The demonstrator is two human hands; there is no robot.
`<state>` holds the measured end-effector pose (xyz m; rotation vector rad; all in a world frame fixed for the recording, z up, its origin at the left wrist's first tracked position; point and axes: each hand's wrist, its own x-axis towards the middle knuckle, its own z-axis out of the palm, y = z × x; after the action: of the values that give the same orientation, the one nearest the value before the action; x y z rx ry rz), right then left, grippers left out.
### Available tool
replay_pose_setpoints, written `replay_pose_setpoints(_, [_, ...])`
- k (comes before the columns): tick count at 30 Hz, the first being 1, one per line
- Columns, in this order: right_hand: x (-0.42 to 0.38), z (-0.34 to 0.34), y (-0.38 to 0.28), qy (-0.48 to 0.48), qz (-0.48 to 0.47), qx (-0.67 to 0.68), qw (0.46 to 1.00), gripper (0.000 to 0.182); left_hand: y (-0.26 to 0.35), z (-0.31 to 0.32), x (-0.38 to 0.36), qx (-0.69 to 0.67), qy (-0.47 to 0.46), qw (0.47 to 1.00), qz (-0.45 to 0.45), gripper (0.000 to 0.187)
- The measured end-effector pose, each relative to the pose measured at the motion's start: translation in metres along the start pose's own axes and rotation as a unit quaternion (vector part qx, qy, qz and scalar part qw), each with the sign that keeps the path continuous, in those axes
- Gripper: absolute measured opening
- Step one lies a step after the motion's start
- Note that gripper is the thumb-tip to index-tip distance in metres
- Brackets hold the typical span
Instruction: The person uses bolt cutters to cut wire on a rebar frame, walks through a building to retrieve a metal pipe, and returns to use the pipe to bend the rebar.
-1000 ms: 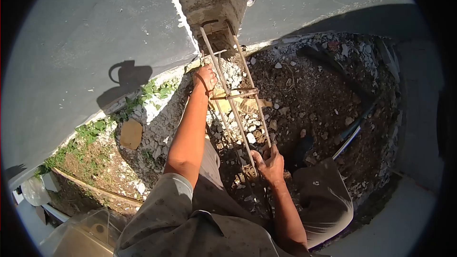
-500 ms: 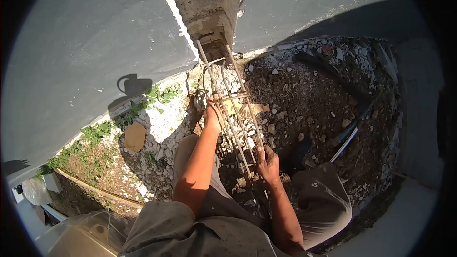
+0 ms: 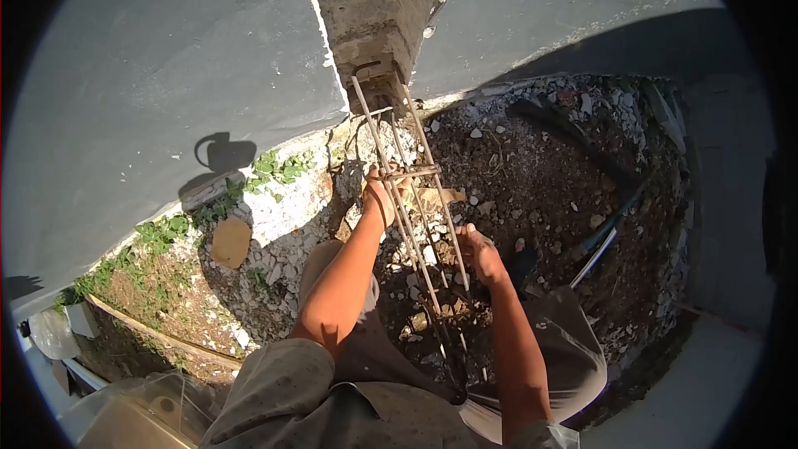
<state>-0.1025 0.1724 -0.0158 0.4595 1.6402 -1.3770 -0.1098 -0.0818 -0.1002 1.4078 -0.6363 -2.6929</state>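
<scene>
Below the column, both hands (left, right) grip the rebar cage.

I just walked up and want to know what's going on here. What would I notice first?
First, the rusty metal rods sticking out of the broken concrete post at the top and running down into a hole. The left hand has a grip on them by the cross tie, and the right hand holds one lower down. All around lies dirt and white rubble beside a grey wall.
</scene>
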Motion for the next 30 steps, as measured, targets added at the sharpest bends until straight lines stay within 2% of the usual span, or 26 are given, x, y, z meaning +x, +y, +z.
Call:
replay_pose_setpoints(2, [0.033,0.008,-0.007,-0.078,-0.088,-0.128,0.985,0.065,0.003,-0.003,0.001,0.008,-0.013,1.0,-0.005,0.039])
replay_pose_setpoints(4, [0.05,0.032,-0.006,-0.136,-0.06,-0.185,0.972,0.07,0.008,-0.006,0.002,-0.004,-0.024,0.999,-0.024,0.034])
replay_pose_setpoints(5, [0.049,0.052,-0.005,-0.141,-0.05,-0.16,0.976,0.072,0.01,-0.008,0.0,-0.019,-0.035,0.999,-0.037,0.032])
replay_pose_setpoints(6, [0.048,0.066,-0.006,-0.146,-0.042,-0.136,0.979,0.073,0.015,-0.008,-0.006,-0.094,-0.071,0.991,-0.067,0.029])
replay_pose_setpoints(7, [0.09,0.059,0.048,-0.124,-0.067,-0.134,0.981,0.071,0.007,-0.034,0.01,-0.104,-0.203,0.972,-0.053,0.024])
replay_pose_setpoints(8, [0.102,0.063,0.065,-0.161,-0.094,-0.113,0.976,0.065,0.025,-0.015,-0.023,-0.071,-0.012,0.996,-0.06,0.02])
replay_pose_setpoints(10, [0.115,0.065,0.086,-0.269,-0.158,-0.038,0.949,0.054,0.034,-0.045,-0.031,-0.064,-0.084,0.994,0.0,0.021])
replay_pose_setpoints(11, [0.123,0.066,0.094,-0.32,-0.174,-0.002,0.931,0.048,0.038,-0.041,-0.042,-0.037,-0.042,0.998,0.02,0.024])
replay_pose_setpoints(12, [0.118,0.067,0.082,-0.325,-0.198,-0.025,0.925,0.044,0.036,-0.041,-0.04,-0.039,-0.057,0.997,0.041,0.025])
replay_pose_setpoints(16, [0.088,0.054,0.035,-0.272,-0.218,-0.148,0.926,0.04,0.015,-0.033,-0.014,-0.043,-0.04,0.994,0.087,0.021])
replay_pose_setpoints(19, [0.074,0.045,0.007,-0.2,-0.171,-0.229,0.937,0.047,0.007,-0.004,-0.017,-0.031,0.073,0.992,0.095,0.025])
replay_pose_setpoints(20, [0.068,0.049,0.002,-0.184,-0.132,-0.235,0.945,0.047,0.005,-0.007,-0.011,-0.017,0.071,0.993,0.096,0.026])
replay_pose_setpoints(21, [0.061,0.053,-0.006,-0.167,-0.092,-0.24,0.952,0.046,0.002,-0.014,-0.007,-0.004,0.075,0.992,0.097,0.026])
replay_pose_setpoints(22, [0.056,0.06,-0.015,-0.147,-0.01,-0.241,0.959,0.045,-0.003,-0.015,0.002,-0.028,0.061,0.993,0.095,0.028])
replay_pose_setpoints(23, [0.062,0.061,0.001,-0.152,-0.01,-0.121,0.981,0.038,-0.007,-0.016,0.01,-0.051,0.047,0.993,0.093,0.03])
replay_pose_setpoints(25, [0.111,0.039,0.062,-0.055,-0.101,-0.219,0.969,0.028,-0.015,-0.014,0.025,-0.08,0.053,0.991,0.09,0.031])
replay_pose_setpoints(27, [0.077,0.041,0.02,-0.103,-0.038,-0.146,0.983,0.021,-0.026,-0.015,0.033,-0.083,0.093,0.987,0.106,0.033])
replay_pose_setpoints(30, [0.085,0.041,0.013,-0.086,-0.052,-0.12,0.988,0.021,-0.034,-0.013,0.046,-0.076,0.115,0.981,0.137,0.043])
